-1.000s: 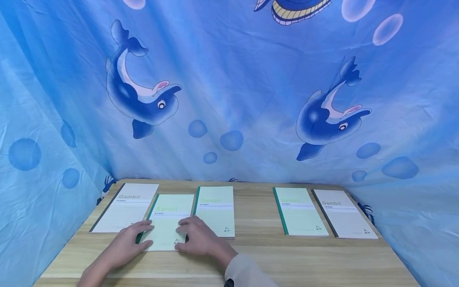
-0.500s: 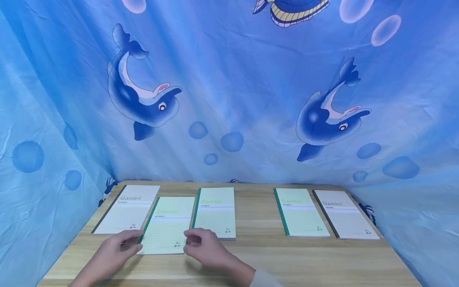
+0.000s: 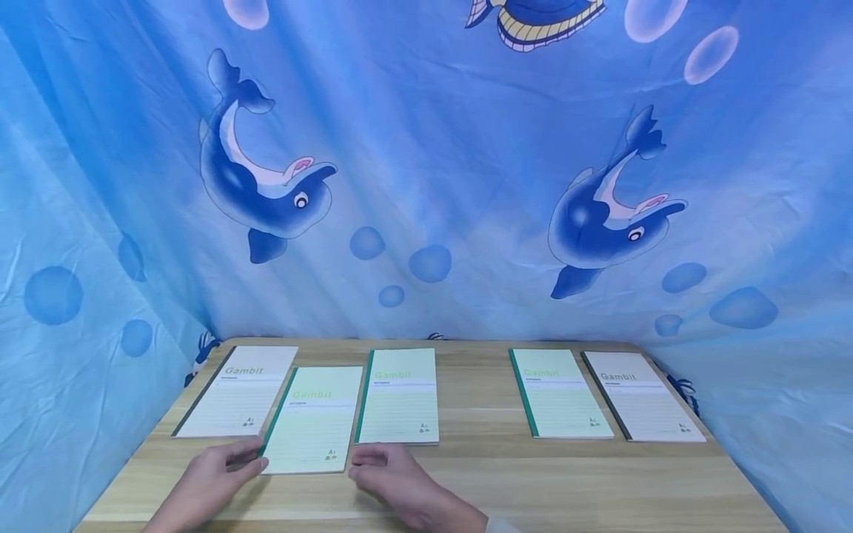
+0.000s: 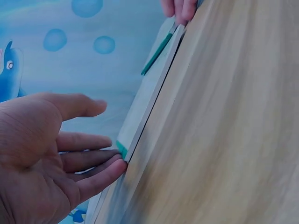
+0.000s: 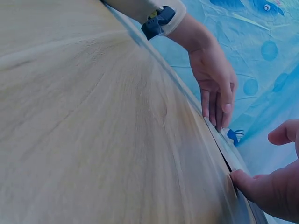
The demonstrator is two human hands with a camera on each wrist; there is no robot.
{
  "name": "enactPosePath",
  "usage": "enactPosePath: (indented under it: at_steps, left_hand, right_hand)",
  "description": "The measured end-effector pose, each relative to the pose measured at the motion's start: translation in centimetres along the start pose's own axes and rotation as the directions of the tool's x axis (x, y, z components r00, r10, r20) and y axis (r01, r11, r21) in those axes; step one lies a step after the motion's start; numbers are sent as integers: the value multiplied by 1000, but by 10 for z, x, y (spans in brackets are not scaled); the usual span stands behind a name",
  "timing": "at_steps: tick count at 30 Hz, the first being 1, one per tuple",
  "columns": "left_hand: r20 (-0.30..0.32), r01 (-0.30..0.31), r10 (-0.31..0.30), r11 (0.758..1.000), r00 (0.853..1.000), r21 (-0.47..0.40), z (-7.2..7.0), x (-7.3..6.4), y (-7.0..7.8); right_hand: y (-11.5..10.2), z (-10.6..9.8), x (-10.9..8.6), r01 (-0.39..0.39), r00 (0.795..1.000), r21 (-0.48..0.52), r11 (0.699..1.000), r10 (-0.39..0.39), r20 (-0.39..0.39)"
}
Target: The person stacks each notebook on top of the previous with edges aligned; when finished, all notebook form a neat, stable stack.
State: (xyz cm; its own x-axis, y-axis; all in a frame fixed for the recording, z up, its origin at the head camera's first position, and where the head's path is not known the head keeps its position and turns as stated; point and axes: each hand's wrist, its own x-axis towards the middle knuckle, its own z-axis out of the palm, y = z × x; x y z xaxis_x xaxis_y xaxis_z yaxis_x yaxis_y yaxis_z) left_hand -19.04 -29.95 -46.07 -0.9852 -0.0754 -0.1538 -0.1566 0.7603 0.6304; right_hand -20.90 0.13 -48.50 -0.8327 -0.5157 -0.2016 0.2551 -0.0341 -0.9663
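A pale green notebook (image 3: 313, 422) with a green spine and "Gambit" on its cover lies flat, slightly nearer than its neighbours. My left hand (image 3: 213, 474) is at its lower left corner, fingers loosely extended. In the left wrist view this hand's fingertips (image 4: 120, 164) are right at the green spine end. My right hand (image 3: 396, 477) is beside the lower right corner, fingers bent and holding nothing. The right wrist view shows my right thumb (image 5: 243, 182) close to the notebook's edge. Farther off there, the left hand (image 5: 212, 74) points down at the other end.
A white, dark-spined notebook (image 3: 236, 392) lies on the left, and another green one (image 3: 400, 400) just right of the middle. Farther right are a green notebook (image 3: 566, 396) and a white one (image 3: 643, 400). They share a wooden table (image 3: 533, 488) before a blue dolphin-print curtain (image 3: 453, 185).
Both hands have slid off the near green notebook's cover, toward the table's front and outward to its lower corners. The notebooks keep their arrangement; the head view has shifted slightly.
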Motion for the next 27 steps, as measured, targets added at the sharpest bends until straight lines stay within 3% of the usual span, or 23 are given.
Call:
enactPosePath:
  at_steps: [5, 10, 15, 19, 27]
  left_hand:
    - [-13, 92, -95, 986, 995, -141, 3, 4, -3]
    - [52, 196, -190, 931, 981, -307, 2, 10, -12]
    - [88, 256, -241, 890, 967, -377, 2, 15, -18]
    - [97, 269, -252, 865, 963, -424, 4, 15, -17]
    - [121, 236, -204, 819, 972, -522, 9, 13, -13]
  right_hand:
    - [4, 4, 2, 13, 1000, 41, 999, -13, -5]
    - [5, 5, 3, 11, 1000, 47, 999, -11, -10]
    - [5, 3, 2, 1, 1000, 63, 998, -2, 4]
    - [6, 2, 0, -26, 1000, 84, 996, 25, 11]
    - [7, 7, -1, -8, 1000, 75, 997, 9, -15]
